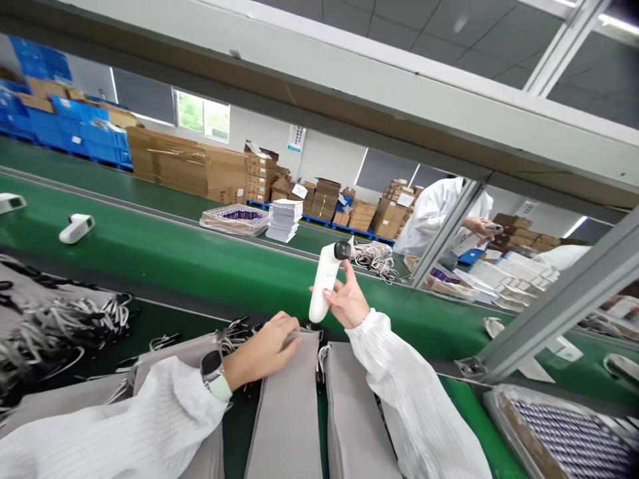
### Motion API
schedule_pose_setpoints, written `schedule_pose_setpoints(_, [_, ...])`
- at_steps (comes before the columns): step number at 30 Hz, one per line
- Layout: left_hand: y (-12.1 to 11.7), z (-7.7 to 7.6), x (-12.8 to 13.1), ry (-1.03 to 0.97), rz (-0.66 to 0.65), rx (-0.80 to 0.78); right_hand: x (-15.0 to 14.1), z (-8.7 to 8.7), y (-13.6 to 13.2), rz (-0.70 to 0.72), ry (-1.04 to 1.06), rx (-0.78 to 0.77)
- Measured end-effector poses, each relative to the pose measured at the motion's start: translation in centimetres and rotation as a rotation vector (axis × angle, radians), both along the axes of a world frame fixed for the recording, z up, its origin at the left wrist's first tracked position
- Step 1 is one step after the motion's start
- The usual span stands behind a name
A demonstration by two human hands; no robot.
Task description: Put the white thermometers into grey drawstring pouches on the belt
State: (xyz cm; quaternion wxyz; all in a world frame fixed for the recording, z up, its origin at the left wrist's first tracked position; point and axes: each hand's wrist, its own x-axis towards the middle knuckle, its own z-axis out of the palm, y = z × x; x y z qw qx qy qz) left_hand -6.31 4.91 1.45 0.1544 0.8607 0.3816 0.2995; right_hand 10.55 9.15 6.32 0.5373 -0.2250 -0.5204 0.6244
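A green conveyor belt (174,266) crosses beyond stacks of grey drawstring pouches (289,412); the left hand (265,347) rests on the central stack's far end, whether pinching fabric I cannot tell; the right hand (350,303) grips a white handheld device (323,283), slightly tilted, near that end, probably best steadied by its body, fingertips off its black head (342,251)

The one head-worn camera is looking forward and down from the near side of the tabletop (154,318), catching the left hand (264,349) and right hand (348,299) close up; it is leaning, so the tabletop's far edge is sloping down rightward.
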Motion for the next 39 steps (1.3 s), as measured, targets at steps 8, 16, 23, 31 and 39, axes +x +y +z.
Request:
schedule_pose_setpoints(8, [-0.9, 2.1, -0.2, -0.095, -0.017, 0.039, 0.4, 1.1, -0.5, 0.015, -0.001, -0.058])
schedule_pose_setpoints(16, [-1.7, 2.5, 0.1, -0.233, 0.061, 0.050, -0.2, 0.8, -0.8, 0.006, -0.199, -0.141])
schedule_pose_setpoints(23, [-2.0, 3.3, -0.1, -0.235, 0.249, 0.095, -1.4, -1.5, -1.6, 0.314, -0.740, -0.090])
schedule_pose_setpoints(31, [-3.3, 7.0, -1.4, 0.119, 0.196, -0.493, 2.0, -1.5, 0.6, -0.722, -0.989, 0.519])
schedule_pose_setpoints(39, [-5.1, 8.3, -0.3, -0.404, 0.003, -0.592, 5.1, -1.9, 2.8, -0.492, -0.871, 0.140])
